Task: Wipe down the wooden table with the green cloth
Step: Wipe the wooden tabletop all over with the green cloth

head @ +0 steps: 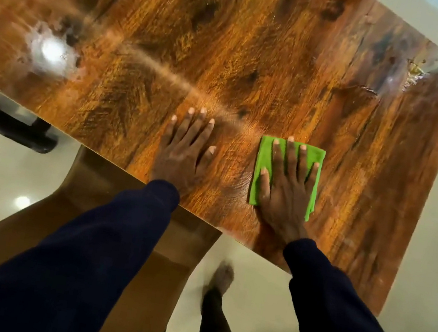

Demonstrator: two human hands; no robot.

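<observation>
Glossy wooden table (pixel 256 57) lay under both flat, spread-fingered hands, right hand (pixel 287 188) pressing the folded green cloth (pixel 263 155), left hand (pixel 185 155) bracing; long, even, overlapping strokes would have served best.

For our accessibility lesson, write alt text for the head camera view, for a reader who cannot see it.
A person's right hand presses a folded green cloth flat on a glossy wooden table; the left hand rests flat on the wood beside it.

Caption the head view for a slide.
Right hand presses green cloth flat on wooden table; left hand rests flat beside it.
</observation>
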